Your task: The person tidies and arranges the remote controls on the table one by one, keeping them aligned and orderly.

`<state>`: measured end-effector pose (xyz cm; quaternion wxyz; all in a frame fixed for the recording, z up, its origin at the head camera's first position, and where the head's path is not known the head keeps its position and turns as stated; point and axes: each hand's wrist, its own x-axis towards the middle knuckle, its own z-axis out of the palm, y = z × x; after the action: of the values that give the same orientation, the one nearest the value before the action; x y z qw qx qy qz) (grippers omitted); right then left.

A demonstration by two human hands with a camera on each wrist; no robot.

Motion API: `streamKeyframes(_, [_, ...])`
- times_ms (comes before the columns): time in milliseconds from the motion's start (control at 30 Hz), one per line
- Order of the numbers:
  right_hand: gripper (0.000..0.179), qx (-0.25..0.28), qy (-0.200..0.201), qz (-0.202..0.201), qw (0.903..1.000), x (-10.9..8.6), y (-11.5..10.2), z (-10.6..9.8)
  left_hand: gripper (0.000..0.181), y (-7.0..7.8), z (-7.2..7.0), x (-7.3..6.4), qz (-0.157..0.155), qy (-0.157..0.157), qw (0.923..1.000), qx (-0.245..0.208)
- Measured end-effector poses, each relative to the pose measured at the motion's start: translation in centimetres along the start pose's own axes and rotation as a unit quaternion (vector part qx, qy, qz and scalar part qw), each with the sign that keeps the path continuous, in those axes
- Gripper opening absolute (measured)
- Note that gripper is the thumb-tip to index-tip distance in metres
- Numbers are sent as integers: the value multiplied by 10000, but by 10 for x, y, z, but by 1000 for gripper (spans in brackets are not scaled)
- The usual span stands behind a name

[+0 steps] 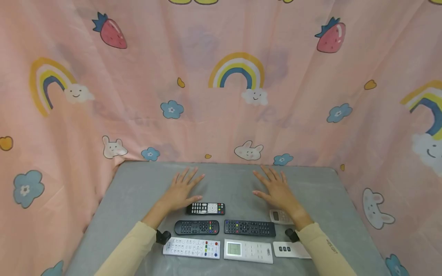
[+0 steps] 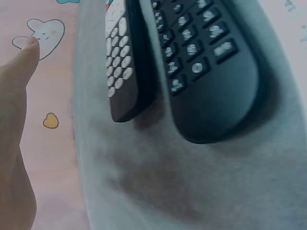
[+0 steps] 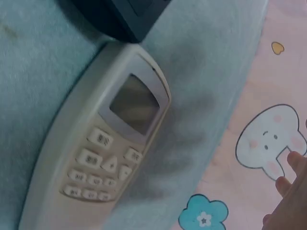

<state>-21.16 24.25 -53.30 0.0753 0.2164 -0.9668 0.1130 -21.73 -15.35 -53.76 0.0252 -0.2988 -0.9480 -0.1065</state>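
Observation:
My left hand [image 1: 178, 192] is spread with straight fingers above the back left of the table, holding nothing. Nearest to it lies a short black remote control [image 1: 205, 208] with white buttons. My right hand [image 1: 277, 193] is spread likewise on the other side, also holding nothing. Below its wrist sits a small cream remote [image 1: 281, 217] with a display, partly hidden by the arm in the head view; the right wrist view shows its grey screen and keys. A rounded black remote [image 1: 197, 227] and a longer black remote [image 1: 249, 228] form the middle row.
Along the front lie a white remote [image 1: 191, 248] with many buttons, a white remote [image 1: 248, 251] with a greenish screen, and another white remote [image 1: 291, 250] partly under the right sleeve. A pink patterned curtain [image 1: 221, 126] encloses the grey table [image 1: 228, 184] at back and sides.

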Motion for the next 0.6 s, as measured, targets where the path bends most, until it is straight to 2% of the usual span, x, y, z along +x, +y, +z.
streamKeyframes(167, [80,17,-115,31,9999,-3,-4,3,78,0,5,-7,94,155,9998,-44])
streamKeyframes(300, [81,200,-163,35,9997,-4,-12,11,80,-2,8,-15,60,101,9995,-282])
streamKeyframes(467, [78,749,-33,28,9972,-6,-23,24,84,-4,13,-25,-156,15,9979,-626])
streamKeyframes(600, [72,1403,-88,257,9897,-8,-37,31,88,-5,14,-32,-404,-59,9948,-929])
